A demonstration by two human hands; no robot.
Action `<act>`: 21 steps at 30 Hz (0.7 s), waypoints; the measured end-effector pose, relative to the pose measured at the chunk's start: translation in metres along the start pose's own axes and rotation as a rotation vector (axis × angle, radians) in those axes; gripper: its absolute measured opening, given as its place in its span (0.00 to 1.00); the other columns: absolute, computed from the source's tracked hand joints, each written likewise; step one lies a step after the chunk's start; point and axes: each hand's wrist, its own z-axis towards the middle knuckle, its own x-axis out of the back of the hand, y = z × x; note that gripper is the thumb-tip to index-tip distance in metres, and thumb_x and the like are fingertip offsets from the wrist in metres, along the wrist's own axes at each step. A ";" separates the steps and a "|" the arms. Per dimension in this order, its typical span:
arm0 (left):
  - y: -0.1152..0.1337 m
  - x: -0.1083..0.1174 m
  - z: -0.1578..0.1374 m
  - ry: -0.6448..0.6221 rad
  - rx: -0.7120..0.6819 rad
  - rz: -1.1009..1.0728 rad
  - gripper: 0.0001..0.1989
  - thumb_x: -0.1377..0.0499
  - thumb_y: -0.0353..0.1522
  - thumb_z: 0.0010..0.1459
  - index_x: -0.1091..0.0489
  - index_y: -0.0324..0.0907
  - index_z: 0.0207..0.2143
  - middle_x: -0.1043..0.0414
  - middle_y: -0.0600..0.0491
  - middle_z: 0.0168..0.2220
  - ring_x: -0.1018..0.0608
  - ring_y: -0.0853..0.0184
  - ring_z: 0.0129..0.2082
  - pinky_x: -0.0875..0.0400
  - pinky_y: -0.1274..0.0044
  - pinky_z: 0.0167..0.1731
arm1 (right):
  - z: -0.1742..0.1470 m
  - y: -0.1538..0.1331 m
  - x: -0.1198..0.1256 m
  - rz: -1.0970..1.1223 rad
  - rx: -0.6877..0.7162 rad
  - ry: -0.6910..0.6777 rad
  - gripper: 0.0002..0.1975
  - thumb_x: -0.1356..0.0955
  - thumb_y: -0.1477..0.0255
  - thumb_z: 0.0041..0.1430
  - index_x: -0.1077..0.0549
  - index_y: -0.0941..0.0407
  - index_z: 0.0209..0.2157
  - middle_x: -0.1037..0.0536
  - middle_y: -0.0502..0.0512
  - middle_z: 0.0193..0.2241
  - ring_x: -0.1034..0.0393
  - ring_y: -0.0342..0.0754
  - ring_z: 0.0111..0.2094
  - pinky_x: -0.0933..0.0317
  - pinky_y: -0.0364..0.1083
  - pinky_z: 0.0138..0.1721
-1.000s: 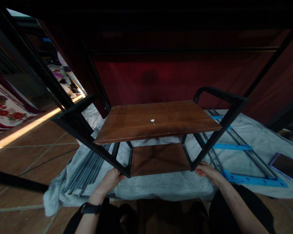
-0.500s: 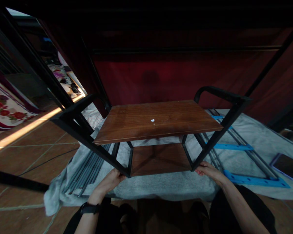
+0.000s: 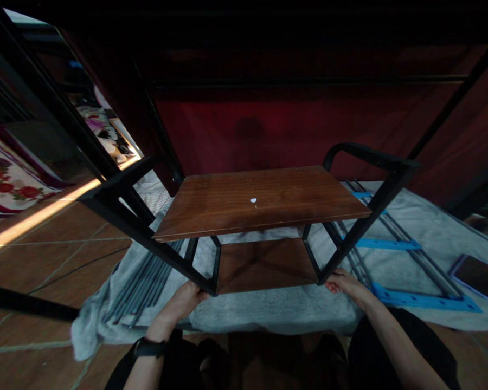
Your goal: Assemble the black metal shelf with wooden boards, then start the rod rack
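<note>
In the middle of the head view stands a small two-tier shelf rack with a black metal frame. Its brown wood-grain upper board (image 3: pixel 264 203) carries a small white heart-shaped mark, and a second brown board, the lower shelf (image 3: pixel 268 265), sits beneath. Curved black armrest-like bars rise at both sides. My left hand (image 3: pixel 189 298) is closed at the frame's near left bottom corner, fingertips partly hidden behind it. At the near right bottom corner, my right hand (image 3: pixel 344 284) grips the frame with curled fingers.
A grey blanket (image 3: pixel 284 311) lies under the rack. Several grey tubes (image 3: pixel 146 287) rest at left; a frame of tubes with blue connectors (image 3: pixel 427 299) and a phone (image 3: pixel 476 275) lie at right. A dark red panel (image 3: pixel 293 130) stands behind. A black cable (image 3: pixel 77 269) crosses the tiles.
</note>
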 end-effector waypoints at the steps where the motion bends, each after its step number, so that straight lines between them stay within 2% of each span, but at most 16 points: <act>1: -0.001 0.000 0.000 -0.003 -0.015 0.002 0.15 0.42 0.29 0.51 0.25 0.38 0.43 0.22 0.46 0.43 0.24 0.58 0.47 0.31 0.72 0.50 | 0.000 0.000 0.000 0.009 -0.005 -0.005 0.06 0.30 0.69 0.42 0.29 0.56 0.23 0.29 0.48 0.18 0.37 0.40 0.20 0.42 0.40 0.22; 9: -0.012 -0.006 0.004 0.011 -0.059 -0.005 0.15 0.43 0.29 0.51 0.26 0.38 0.42 0.22 0.46 0.43 0.23 0.59 0.46 0.30 0.73 0.48 | -0.004 -0.002 -0.001 0.016 -0.002 -0.001 0.07 0.30 0.66 0.45 0.28 0.56 0.25 0.28 0.49 0.19 0.36 0.40 0.21 0.42 0.40 0.23; 14: -0.001 -0.001 -0.001 -0.032 -0.050 -0.101 0.15 0.44 0.29 0.52 0.25 0.39 0.42 0.21 0.50 0.41 0.24 0.59 0.49 0.30 0.73 0.50 | -0.009 -0.003 0.005 -0.026 0.088 -0.046 0.09 0.29 0.66 0.44 0.25 0.56 0.28 0.26 0.50 0.23 0.34 0.42 0.25 0.40 0.41 0.26; 17: 0.005 0.002 -0.004 -0.016 -0.039 -0.080 0.14 0.44 0.28 0.52 0.25 0.40 0.42 0.21 0.50 0.41 0.25 0.58 0.50 0.32 0.72 0.52 | -0.009 -0.004 0.007 -0.052 0.126 -0.039 0.08 0.29 0.67 0.43 0.25 0.56 0.27 0.26 0.50 0.24 0.34 0.43 0.26 0.40 0.41 0.28; 21: -0.001 0.000 -0.001 0.001 -0.033 -0.015 0.13 0.42 0.28 0.52 0.25 0.38 0.41 0.22 0.47 0.42 0.23 0.59 0.46 0.31 0.73 0.49 | -0.007 -0.006 0.005 -0.073 0.113 -0.033 0.08 0.30 0.66 0.42 0.25 0.56 0.25 0.27 0.50 0.22 0.35 0.43 0.25 0.41 0.42 0.27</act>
